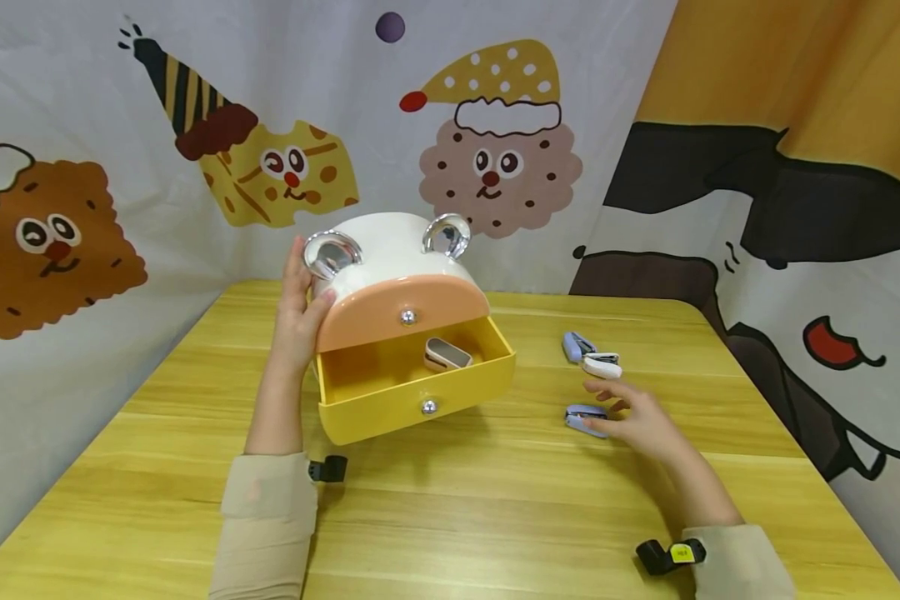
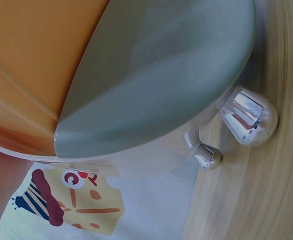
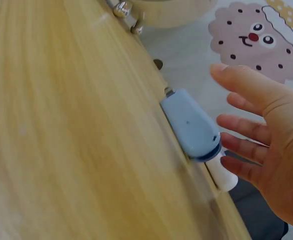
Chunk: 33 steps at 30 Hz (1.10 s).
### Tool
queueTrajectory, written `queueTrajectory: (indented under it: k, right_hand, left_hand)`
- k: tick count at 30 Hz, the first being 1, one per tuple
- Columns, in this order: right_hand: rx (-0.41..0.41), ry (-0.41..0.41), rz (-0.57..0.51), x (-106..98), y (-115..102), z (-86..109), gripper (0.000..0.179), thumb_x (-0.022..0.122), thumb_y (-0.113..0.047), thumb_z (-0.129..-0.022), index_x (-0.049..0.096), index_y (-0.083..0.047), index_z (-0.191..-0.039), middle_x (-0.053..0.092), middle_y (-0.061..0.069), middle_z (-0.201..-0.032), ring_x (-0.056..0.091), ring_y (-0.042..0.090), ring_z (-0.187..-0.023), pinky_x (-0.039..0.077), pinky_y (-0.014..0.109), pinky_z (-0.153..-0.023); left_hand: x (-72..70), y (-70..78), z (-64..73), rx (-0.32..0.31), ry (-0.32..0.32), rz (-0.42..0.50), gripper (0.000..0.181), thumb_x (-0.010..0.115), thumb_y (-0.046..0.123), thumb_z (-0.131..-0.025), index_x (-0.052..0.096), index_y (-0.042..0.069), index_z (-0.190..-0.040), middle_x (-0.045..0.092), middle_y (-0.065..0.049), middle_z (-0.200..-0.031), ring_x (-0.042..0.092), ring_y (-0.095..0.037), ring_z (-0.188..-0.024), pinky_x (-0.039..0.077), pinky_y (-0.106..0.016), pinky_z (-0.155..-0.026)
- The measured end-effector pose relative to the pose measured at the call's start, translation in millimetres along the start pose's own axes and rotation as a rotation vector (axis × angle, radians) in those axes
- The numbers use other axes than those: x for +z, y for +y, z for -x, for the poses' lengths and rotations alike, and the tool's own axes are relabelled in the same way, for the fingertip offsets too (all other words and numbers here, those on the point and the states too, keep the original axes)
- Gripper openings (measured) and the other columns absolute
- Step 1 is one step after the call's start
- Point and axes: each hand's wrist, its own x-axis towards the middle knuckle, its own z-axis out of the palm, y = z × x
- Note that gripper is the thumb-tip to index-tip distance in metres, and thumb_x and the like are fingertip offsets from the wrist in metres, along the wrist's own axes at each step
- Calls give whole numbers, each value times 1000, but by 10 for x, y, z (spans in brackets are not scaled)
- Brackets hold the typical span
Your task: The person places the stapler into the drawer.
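Note:
My left hand (image 1: 297, 312) holds the left side of a small white drawer box (image 1: 390, 237) with two silver ears, its thumb near the front edge. The yellow drawer (image 1: 412, 404) is pulled out below the peach one (image 1: 412, 304). Inside it lies a pale pink mini stapler (image 1: 447, 355). My right hand (image 1: 637, 417) is over the table, fingers relaxed and apart, beside a light blue mini stapler (image 1: 587, 419). In the right wrist view, open space shows between thumb and fingers, with the blue stapler (image 3: 191, 125) in front of them.
Behind the right hand, another blue mini stapler (image 1: 577, 347) and a white one (image 1: 602, 364) lie close together. Silver feet (image 2: 249, 117) show under the box. A printed cartoon curtain (image 1: 270, 50) hangs behind the wooden table (image 1: 435, 533).

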Motion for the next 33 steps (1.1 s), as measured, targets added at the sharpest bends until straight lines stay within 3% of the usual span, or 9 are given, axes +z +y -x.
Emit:
queueTrajectory:
  k: [7, 14, 22, 33]
  right_hand:
    - [49, -59, 16, 36, 111, 31, 56, 80, -19, -78, 59, 1, -126, 62, 15, -120, 56, 27, -102, 47, 34, -84]
    - [76, -62, 23, 58, 168, 41, 50, 79, -19, -79, 62, 0, -122, 63, 14, -115, 57, 22, -95, 47, 29, -79]
    - [99, -62, 55, 73, 130, 45, 43, 78, -19, -80, 66, -5, -118, 63, 11, -110, 54, 20, -86, 46, 29, -70]
    - [48, 9, 56, 103, -56, 21, 36, 76, -20, -83, 68, -8, -115, 64, 6, -108, 51, 19, -80, 44, 28, -64]
  left_hand:
    - [-2, -5, -1, 5, -2, -6, 75, 50, 12, -91, 13, 28, -155, 34, -10, -150, 33, -25, -132, 21, -44, -111]
    - [-3, -4, -3, 23, -3, 1, 75, 49, 12, -91, 14, 28, -155, 34, -11, -150, 33, -25, -132, 22, -42, -111]
    - [-1, -2, 2, 13, 3, -25, 75, 50, 13, -91, 15, 31, -154, 35, -11, -149, 33, -25, -132, 20, -44, -111]
    - [-7, -6, 4, 4, 1, -25, 74, 50, 14, -91, 15, 32, -154, 35, -10, -149, 33, -24, -132, 20, -44, -111]
